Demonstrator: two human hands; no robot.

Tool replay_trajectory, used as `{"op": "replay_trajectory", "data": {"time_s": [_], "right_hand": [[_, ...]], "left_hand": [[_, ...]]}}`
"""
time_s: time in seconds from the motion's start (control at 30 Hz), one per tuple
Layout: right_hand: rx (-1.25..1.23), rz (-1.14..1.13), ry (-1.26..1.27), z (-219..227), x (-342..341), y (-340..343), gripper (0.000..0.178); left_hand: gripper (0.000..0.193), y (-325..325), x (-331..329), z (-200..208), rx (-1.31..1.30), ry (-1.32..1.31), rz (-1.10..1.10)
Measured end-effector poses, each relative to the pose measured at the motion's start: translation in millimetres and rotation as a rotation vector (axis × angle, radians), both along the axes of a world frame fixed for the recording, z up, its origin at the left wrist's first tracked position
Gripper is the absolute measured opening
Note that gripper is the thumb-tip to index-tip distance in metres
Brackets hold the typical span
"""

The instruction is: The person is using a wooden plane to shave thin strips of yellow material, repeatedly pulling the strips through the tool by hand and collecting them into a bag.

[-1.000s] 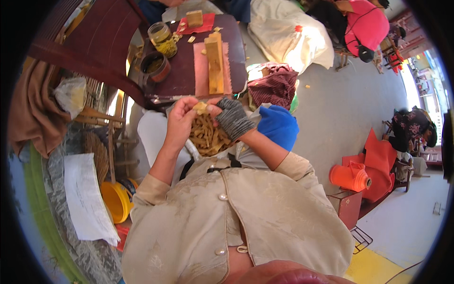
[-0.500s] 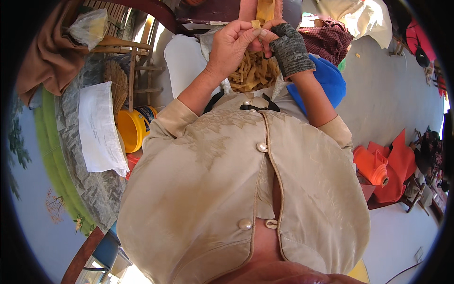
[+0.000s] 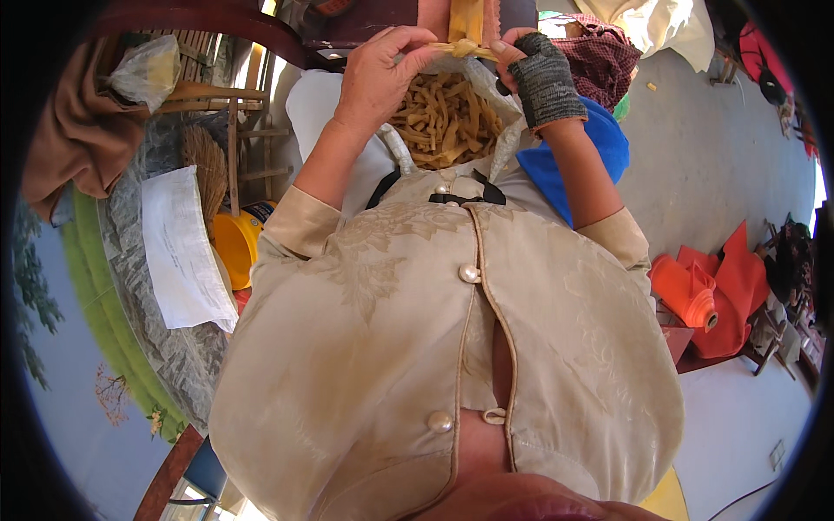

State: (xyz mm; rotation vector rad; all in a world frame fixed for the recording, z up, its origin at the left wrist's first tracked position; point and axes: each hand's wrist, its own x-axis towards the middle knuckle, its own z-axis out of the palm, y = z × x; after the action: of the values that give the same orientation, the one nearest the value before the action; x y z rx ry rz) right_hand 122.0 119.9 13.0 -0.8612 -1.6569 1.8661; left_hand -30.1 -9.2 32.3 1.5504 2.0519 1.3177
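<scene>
Between my hands, a yellowish, pliable strip (image 3: 465, 48) is stretched sideways with a knot at its middle. My left hand (image 3: 378, 78) is bare and pinches the strip's left end between thumb and fingers. My right hand (image 3: 540, 87), in a dark grey fingerless glove, pinches the other end, its lower fingers curled. Below them, a whitish bag (image 3: 506, 154) stands open against my lap, holding a heap of similar yellowish pieces (image 3: 447, 122), many seemingly knotted. Just beyond my hands, flat yellow strips (image 3: 466, 17) lie on a pinkish cloth (image 3: 433, 16).
The cloth lies on a dark red surface (image 3: 365, 26). Blue fabric (image 3: 599, 156) and a dark checked cloth (image 3: 599, 61) are by my right arm. At left are a wooden chair (image 3: 233, 148), a yellow bucket (image 3: 233, 247) and a white sack (image 3: 182, 252). An orange roll (image 3: 686, 291) sits at right.
My hands have moved apart, drawing the strip out sideways with a knot now visible in it. More of the heap in the bag shows.
</scene>
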Motion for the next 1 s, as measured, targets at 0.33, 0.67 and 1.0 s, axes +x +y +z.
{"op": "replay_trajectory", "data": {"time_s": [0.33, 0.67, 1.0], "right_hand": [[-0.119, 0.183, -0.045, -14.9, -11.7, -24.3, 0.021], [0.406, 0.004, 0.058, -14.3, -25.3, -29.8, 0.016], [0.123, -0.146, -0.168, -41.2, -29.0, 43.2, 0.025]], "left_hand": [[0.019, 3.1, 9.7, -28.7, -0.125, 0.457, -0.179], [0.011, 29.1, -45.4, -63.4, 0.095, 0.710, -0.178], [0.015, 59.7, -23.4, -56.7, -0.061, -0.835, -0.164]]}}
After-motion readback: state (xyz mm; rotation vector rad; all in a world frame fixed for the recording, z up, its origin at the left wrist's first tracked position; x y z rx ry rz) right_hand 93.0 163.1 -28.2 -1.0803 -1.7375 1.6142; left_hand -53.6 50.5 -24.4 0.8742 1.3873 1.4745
